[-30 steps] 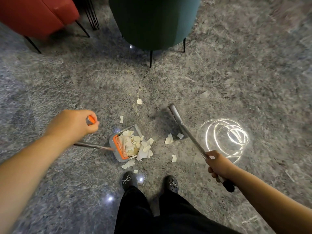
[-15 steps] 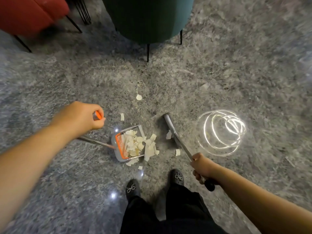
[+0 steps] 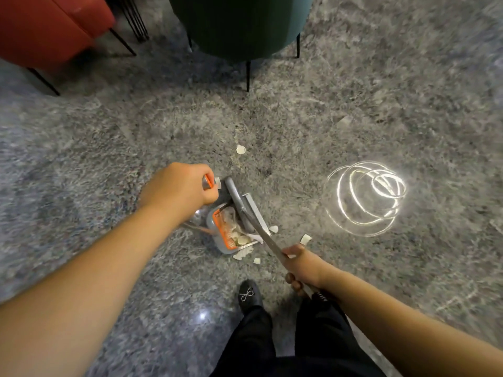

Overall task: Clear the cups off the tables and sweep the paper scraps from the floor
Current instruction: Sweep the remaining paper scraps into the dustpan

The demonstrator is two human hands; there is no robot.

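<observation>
I am in the sweeping step, standing on the grey marbled floor (image 3: 353,110) with the green chair (image 3: 239,25) and the red chair (image 3: 46,25) ahead of me. My left grip (image 3: 179,187) is closed round the orange-tipped handle of the dustpan (image 3: 231,229), which sits on the floor just in front of my feet. My right grip (image 3: 300,265) is closed round the broom (image 3: 245,210), whose grey head lies across the mouth of the pan, over the paper scraps (image 3: 239,238) heaped inside. Most scraps are in the pan, below and between my grips. A few lie loose just beside its near edge and by my right grip, and one stray scrap (image 3: 240,149) sits well apart, farther out. I judge the next move calls for drawing the broom out past those strays and pulling them back into the pan while I hold it steady
</observation>
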